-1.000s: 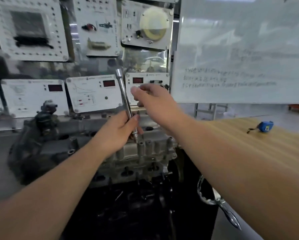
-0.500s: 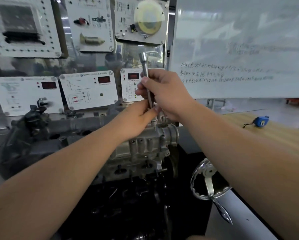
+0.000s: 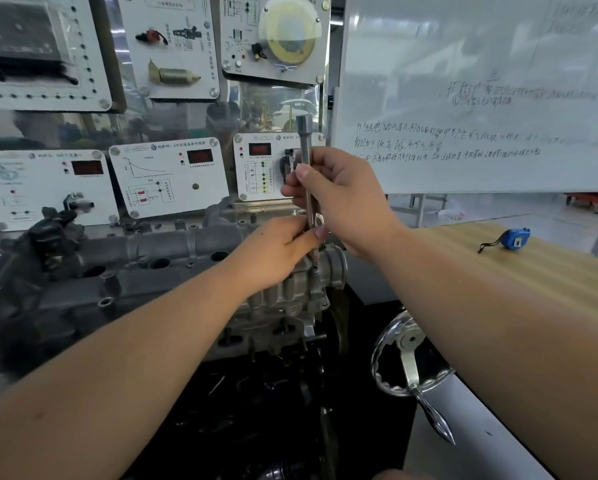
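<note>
Two hands grip an upright steel socket extension bar point(image 3: 306, 168) over the engine head point(image 3: 283, 296): right hand point(image 3: 339, 199) curled mid-shaft, left hand point(image 3: 276, 251) pinching its base; it looks rigid, heavy, slick.

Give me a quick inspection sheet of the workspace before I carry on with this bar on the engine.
Surface: wooden tabletop at right, carrying a tape measure.
Job's things: steel extension bar stands upright, tip at the right end of the engine.
Clutter: blue tape measure; chrome handwheel below the right arm.
Grips: left hand pinches the bar low; right hand holds its middle.
Cables: black cord on the tape measure.
Surroundings: whiteboard with writing; instrument panels behind the engine.
</note>
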A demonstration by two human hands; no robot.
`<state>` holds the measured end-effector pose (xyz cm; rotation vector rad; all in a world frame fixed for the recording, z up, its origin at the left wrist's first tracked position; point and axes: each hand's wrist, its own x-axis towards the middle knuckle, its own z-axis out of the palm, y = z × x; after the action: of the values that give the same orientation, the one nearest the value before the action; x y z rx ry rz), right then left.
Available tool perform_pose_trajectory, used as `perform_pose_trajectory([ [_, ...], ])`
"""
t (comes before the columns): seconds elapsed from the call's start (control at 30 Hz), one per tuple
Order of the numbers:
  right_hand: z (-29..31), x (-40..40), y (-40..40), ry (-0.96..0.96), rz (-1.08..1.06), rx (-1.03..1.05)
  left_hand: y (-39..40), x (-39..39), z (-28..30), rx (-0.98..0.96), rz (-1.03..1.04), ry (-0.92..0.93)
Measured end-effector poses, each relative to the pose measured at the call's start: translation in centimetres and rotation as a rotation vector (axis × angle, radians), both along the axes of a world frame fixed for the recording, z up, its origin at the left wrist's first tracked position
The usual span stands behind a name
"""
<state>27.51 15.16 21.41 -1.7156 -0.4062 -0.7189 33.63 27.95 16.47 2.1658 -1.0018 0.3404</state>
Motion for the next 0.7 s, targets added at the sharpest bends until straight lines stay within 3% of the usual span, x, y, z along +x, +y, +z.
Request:
perform_pose_trajectory([
  [0.7, -2.1, 0.0, -1.3, 0.006, 0.175, 0.175, -0.5, -0.9, 0.2, 0.069, -0.071, 0.045],
])
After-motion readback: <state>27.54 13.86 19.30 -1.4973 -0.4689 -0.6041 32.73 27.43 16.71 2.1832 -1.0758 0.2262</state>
